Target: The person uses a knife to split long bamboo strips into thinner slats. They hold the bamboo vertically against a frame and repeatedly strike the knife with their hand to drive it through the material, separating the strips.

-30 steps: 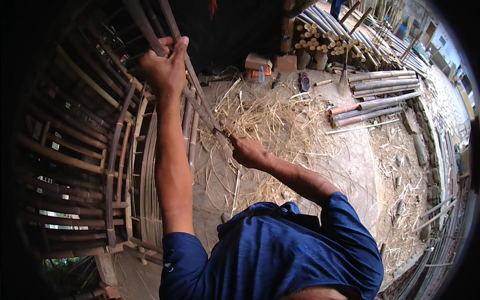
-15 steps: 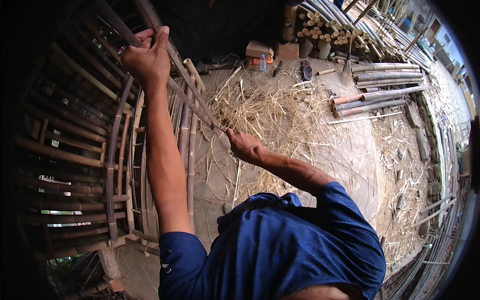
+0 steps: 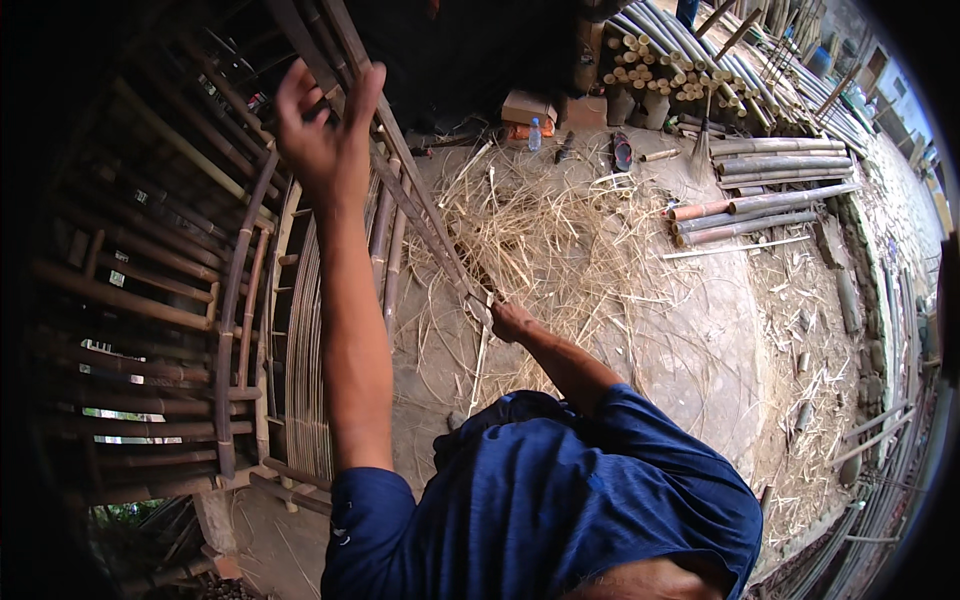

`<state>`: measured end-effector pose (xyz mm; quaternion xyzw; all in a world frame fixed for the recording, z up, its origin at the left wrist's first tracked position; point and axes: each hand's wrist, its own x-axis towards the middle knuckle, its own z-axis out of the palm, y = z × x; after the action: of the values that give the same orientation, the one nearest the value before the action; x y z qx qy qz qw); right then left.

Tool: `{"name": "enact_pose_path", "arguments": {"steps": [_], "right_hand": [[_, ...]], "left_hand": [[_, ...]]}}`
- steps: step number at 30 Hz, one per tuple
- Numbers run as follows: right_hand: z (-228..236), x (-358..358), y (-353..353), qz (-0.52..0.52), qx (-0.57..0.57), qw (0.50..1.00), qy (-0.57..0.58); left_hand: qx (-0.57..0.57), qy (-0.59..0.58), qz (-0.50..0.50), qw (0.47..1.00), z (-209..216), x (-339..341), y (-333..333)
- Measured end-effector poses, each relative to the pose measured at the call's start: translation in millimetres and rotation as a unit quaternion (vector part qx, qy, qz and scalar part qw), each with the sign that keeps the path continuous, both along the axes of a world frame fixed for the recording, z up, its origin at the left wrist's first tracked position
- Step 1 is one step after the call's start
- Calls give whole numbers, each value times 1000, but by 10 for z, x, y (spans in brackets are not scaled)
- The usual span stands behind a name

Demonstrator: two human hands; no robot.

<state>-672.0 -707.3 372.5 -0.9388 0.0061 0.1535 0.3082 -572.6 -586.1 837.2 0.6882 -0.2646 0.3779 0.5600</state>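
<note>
A long bamboo pole, split lengthwise into two strips, slants from the upper left down to the middle of the view. At its lower end my right hand is closed round what looks like a knife, mostly hidden, its blade at the split. My left hand is raised beside the upper part of the strips. Its fingers are apart and a little blurred, with nothing gripped in them; whether the thumb touches a strip I cannot tell.
A bamboo frame with many slats stands close on my left. Loose bamboo shavings cover the floor ahead. Bamboo poles lie at the right, with a larger stack behind. A plastic bottle stands near a cardboard box.
My left hand has let go of the bamboo strip and opened, shifting slightly right. My right hand has moved down and right with the lower end of the split pole.
</note>
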Motion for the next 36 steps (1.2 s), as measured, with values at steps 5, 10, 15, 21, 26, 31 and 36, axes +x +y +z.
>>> {"name": "enact_pose_path", "arguments": {"steps": [5,10,15,21,26,31,36], "right_hand": [[611,-192,182,18,-13,999,25],[1226,-244,173,35,-3,999,-31],[1996,-349,245,19,266,964,5],[2224,-377,189,47,223,974,-6],[2049,-446,160,61,159,981,-93],[2112,-634,171,18,94,984,-153],[2431,-651,29,16,255,967,12]], "left_hand": [[38,198,26,979,-1853,-380,610],[181,275,-61,942,-2450,-377,564],[35,277,39,960,-1663,-390,575],[139,212,106,962,-1388,-145,618],[9,122,30,992,-1543,-246,333],[0,80,70,994,-1333,-277,117],[-46,67,91,993,-935,-226,113]]}}
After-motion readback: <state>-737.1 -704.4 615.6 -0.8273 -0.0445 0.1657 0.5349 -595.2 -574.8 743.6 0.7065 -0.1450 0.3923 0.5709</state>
